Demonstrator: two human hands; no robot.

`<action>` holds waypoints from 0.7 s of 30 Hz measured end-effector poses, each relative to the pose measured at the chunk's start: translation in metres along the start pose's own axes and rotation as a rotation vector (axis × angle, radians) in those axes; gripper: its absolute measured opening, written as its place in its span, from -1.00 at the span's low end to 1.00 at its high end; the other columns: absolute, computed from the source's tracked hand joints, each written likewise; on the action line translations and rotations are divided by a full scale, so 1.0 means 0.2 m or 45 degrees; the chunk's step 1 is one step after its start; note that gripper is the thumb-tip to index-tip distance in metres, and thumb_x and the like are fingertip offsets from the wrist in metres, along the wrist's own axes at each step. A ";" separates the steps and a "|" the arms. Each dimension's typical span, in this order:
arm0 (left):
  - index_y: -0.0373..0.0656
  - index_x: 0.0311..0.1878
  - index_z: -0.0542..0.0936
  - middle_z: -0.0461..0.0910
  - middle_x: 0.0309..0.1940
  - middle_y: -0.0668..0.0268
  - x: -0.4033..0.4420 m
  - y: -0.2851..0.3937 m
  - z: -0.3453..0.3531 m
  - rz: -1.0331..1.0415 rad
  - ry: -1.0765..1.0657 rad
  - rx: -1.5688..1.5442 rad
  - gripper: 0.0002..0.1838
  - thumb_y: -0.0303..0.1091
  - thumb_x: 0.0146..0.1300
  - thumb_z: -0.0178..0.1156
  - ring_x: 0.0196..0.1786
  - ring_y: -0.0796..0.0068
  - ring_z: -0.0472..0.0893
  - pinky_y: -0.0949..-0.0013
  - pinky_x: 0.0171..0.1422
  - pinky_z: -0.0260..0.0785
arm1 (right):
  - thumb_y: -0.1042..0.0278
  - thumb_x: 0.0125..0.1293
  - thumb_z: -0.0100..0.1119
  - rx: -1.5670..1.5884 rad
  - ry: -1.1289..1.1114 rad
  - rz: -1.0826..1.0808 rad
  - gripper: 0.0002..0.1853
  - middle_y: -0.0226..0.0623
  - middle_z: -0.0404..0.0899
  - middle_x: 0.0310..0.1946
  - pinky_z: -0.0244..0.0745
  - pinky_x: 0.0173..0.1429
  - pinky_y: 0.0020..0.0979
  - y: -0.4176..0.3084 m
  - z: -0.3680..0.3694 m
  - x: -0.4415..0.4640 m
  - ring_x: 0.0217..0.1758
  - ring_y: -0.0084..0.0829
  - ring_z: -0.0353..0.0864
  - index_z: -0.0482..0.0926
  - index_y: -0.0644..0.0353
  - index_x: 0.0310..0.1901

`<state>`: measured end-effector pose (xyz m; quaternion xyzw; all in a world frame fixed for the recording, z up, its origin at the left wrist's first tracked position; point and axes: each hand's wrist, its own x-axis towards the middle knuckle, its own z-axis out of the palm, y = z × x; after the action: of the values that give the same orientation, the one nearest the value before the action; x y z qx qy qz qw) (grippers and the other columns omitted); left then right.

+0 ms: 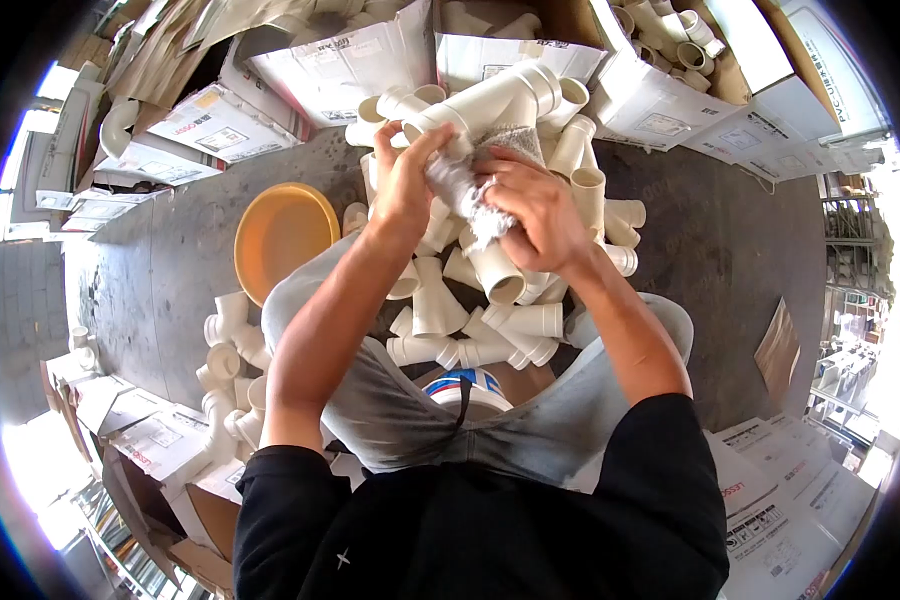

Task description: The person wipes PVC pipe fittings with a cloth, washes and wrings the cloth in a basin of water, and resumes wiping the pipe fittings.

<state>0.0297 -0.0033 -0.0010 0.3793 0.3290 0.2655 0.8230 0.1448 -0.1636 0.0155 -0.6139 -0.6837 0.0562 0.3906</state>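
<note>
1 fitting (485,103) above the pile (440,300), 1 cloth (488,218) beside it.
The fitting lies just beyond both hands, long axis slanting near-left to far-right; the left hand (406,178), nearer, grasps its near end; the right hand (535,200) clutches the cloth.

Pipe fittings (432,305) heaped between the knees (662,322), basin (272,235) left, cartons (350,68) beyond, what seems a rack (853,250) far right
</note>
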 end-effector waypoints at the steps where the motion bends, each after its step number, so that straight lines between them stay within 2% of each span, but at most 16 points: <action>1: -0.18 0.49 0.05 0.54 0.17 0.01 0.00 -0.01 -0.01 0.009 -0.001 -0.001 -0.15 -0.39 0.31 0.40 0.14 0.14 0.65 0.10 0.06 0.62 | 0.36 -0.02 0.16 -0.092 0.002 -0.046 -0.65 0.12 0.73 0.02 0.42 0.55 0.04 0.02 0.00 -0.01 0.28 0.03 0.67 0.67 0.36 -0.18; 2: -0.17 0.49 0.06 0.57 0.14 0.02 0.02 -0.02 -0.01 0.019 -0.003 0.001 -0.16 -0.38 0.31 0.40 0.13 0.14 0.65 0.13 0.04 0.61 | 0.37 -0.01 0.15 -0.185 0.006 -0.093 -0.65 0.08 0.73 0.04 0.45 0.53 0.03 0.04 0.00 -0.01 0.29 -0.01 0.68 0.67 0.34 -0.17; 4: -0.22 0.54 0.04 0.50 0.22 -0.05 0.02 -0.03 -0.02 0.030 -0.081 -0.023 -0.11 -0.35 0.31 0.39 0.13 0.11 0.64 0.05 0.05 0.65 | 0.43 -0.01 0.06 -0.176 0.216 0.001 -0.66 0.02 0.77 -0.01 0.42 0.56 0.02 0.07 -0.05 0.00 0.25 0.00 0.71 0.70 0.31 -0.19; 6: -0.24 0.55 0.01 0.45 0.26 -0.08 0.00 -0.01 -0.01 -0.014 -0.127 0.041 -0.09 -0.34 0.31 0.38 0.14 0.09 0.64 -0.01 0.07 0.68 | 0.45 0.14 0.02 -0.205 0.412 0.216 -0.56 0.08 0.69 0.19 0.47 0.48 -0.09 0.12 -0.11 -0.02 0.33 0.04 0.65 0.69 0.38 0.04; 8: -0.26 0.55 -0.02 0.38 0.30 -0.11 -0.03 0.03 0.03 -0.066 -0.146 0.066 -0.08 -0.34 0.31 0.38 0.21 0.03 0.61 -0.07 0.12 0.70 | 0.35 0.22 0.13 -0.154 0.531 0.542 -0.63 0.04 0.70 0.17 0.45 0.50 -0.12 0.23 -0.16 -0.05 0.43 0.01 0.56 0.69 0.34 0.00; 11: -0.25 0.53 0.00 0.35 0.32 -0.10 -0.06 0.03 0.07 -0.078 -0.184 0.063 -0.08 -0.31 0.30 0.39 0.25 -0.01 0.58 -0.05 0.14 0.70 | 0.31 0.27 0.12 -0.246 0.617 0.459 -0.65 0.04 0.68 0.22 0.41 0.53 -0.10 0.20 -0.19 0.00 0.42 0.00 0.57 0.71 0.34 -0.02; 14: -0.26 0.49 0.02 0.39 0.29 -0.08 -0.06 0.00 0.09 -0.068 -0.124 0.138 -0.11 -0.31 0.29 0.40 0.24 0.02 0.59 -0.07 0.12 0.70 | 0.30 0.25 0.11 -0.248 0.410 0.351 -0.64 -0.01 0.68 0.23 0.38 0.55 -0.05 0.20 -0.12 -0.02 0.36 -0.01 0.60 0.73 0.31 -0.04; 15: -0.25 0.48 0.03 0.41 0.27 -0.07 -0.06 0.00 0.09 -0.051 -0.101 0.137 -0.11 -0.31 0.28 0.41 0.23 0.03 0.60 -0.07 0.11 0.71 | 0.30 0.23 0.11 -0.244 0.324 0.338 -0.65 -0.09 0.70 0.19 0.35 0.57 -0.01 0.18 -0.09 -0.02 0.36 -0.06 0.58 0.73 0.27 -0.05; 16: -0.25 0.48 0.03 0.44 0.25 -0.06 -0.05 -0.01 0.08 -0.034 -0.079 0.135 -0.12 -0.32 0.28 0.41 0.22 0.05 0.61 -0.07 0.11 0.71 | 0.32 0.16 0.15 -0.285 0.296 0.247 -0.66 -0.14 0.72 0.06 0.37 0.54 -0.02 0.15 -0.07 -0.01 0.31 -0.08 0.57 0.74 0.27 -0.09; 18: -0.24 0.47 0.04 0.47 0.21 -0.05 -0.06 -0.03 0.07 -0.035 -0.048 0.132 -0.12 -0.33 0.27 0.41 0.19 0.07 0.63 -0.08 0.09 0.71 | 0.32 0.08 0.20 -0.304 0.203 0.187 -0.67 -0.16 0.69 -0.05 0.40 0.47 -0.02 0.08 -0.04 0.01 0.21 -0.07 0.58 0.74 0.27 -0.14; 19: -0.23 0.48 0.03 0.48 0.19 -0.04 -0.06 -0.02 0.07 -0.048 -0.044 0.136 -0.12 -0.34 0.26 0.41 0.18 0.08 0.63 -0.08 0.07 0.72 | 0.32 0.02 0.24 -0.320 0.251 0.132 -0.67 -0.16 0.66 -0.16 0.41 0.42 -0.03 0.07 -0.03 0.01 0.11 -0.07 0.59 0.73 0.28 -0.19; 21: -0.20 0.49 0.03 0.54 0.15 -0.01 -0.08 -0.02 0.07 -0.101 0.015 0.151 -0.09 -0.33 0.24 0.43 0.11 0.14 0.66 -0.03 0.01 0.66 | 0.30 0.01 0.24 -0.279 0.146 0.112 -0.67 -0.14 0.67 -0.19 0.41 0.42 -0.04 0.08 -0.05 0.01 0.10 -0.08 0.60 0.73 0.29 -0.21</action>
<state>0.0316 -0.0223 0.0085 0.4125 0.3639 0.2150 0.8070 0.1635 -0.1614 0.0147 -0.6844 -0.6347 -0.0371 0.3569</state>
